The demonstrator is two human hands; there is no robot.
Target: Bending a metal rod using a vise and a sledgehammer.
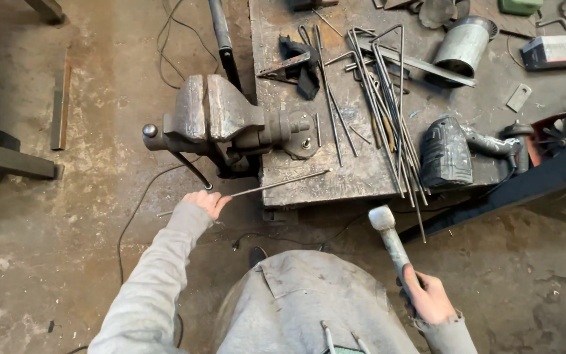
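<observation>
Beside workbench [309, 177], left hand [206, 202] holds thin straight rod [276, 184].

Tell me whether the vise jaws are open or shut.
Shut, or nearly: the two jaws of the vise meet along a thin dark line with nothing between them. The rod in the left hand lies outside it.

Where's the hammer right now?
In the head view, the hammer is lower right, gripped by the right hand. Its head points up toward the front edge of the workbench, below the bundle of bent rods.
</observation>
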